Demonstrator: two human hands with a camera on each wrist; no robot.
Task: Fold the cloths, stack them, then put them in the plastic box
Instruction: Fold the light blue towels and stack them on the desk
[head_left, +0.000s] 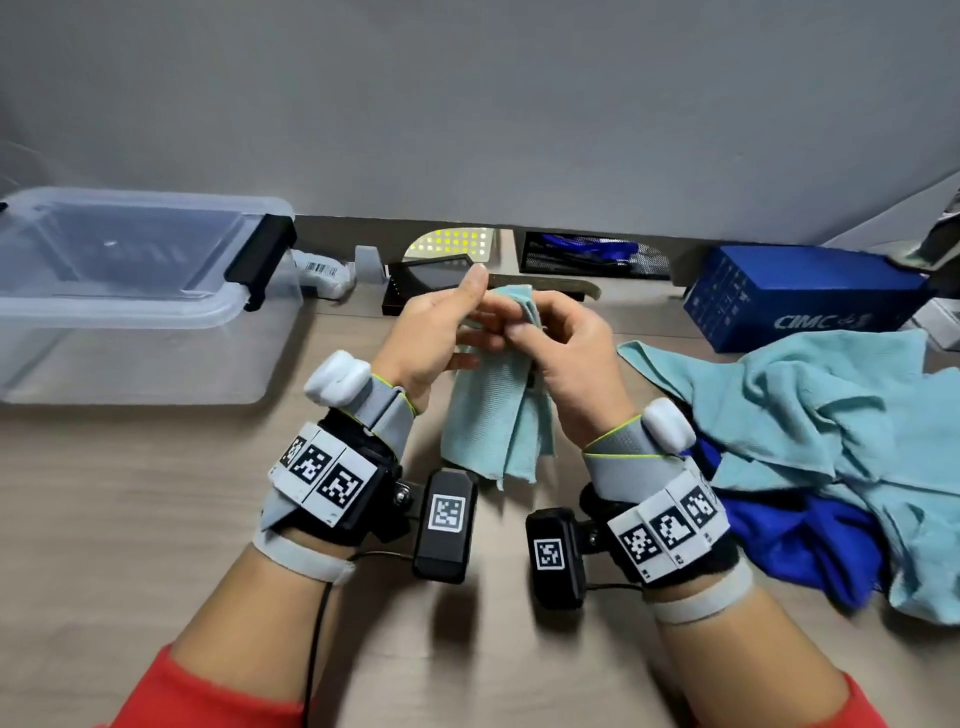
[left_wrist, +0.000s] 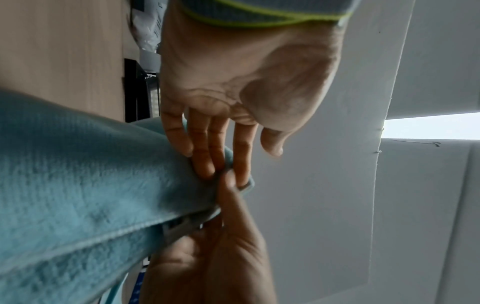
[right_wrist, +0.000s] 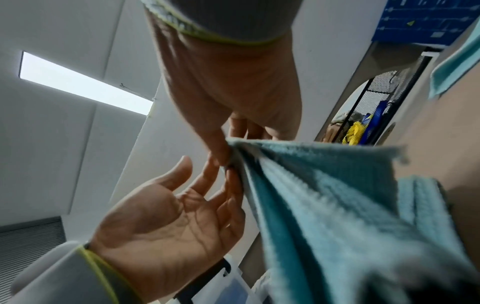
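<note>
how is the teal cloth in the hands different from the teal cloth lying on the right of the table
The held cloth hangs gathered in narrow folds, pinched at its top by the right hand, the left hand touching it with straight fingers; the table cloth lies spread and crumpled, untouched. The held cloth hangs alone; the table cloth lies over a blue cloth. Both are the same teal.

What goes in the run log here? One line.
right hand pinches teal cloth top | left hand open, touching it | plastic box empty

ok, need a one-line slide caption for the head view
Both hands gather a teal cloth at its top above the wooden desk; clear plastic box left, unfolded cloths piled right.
</note>
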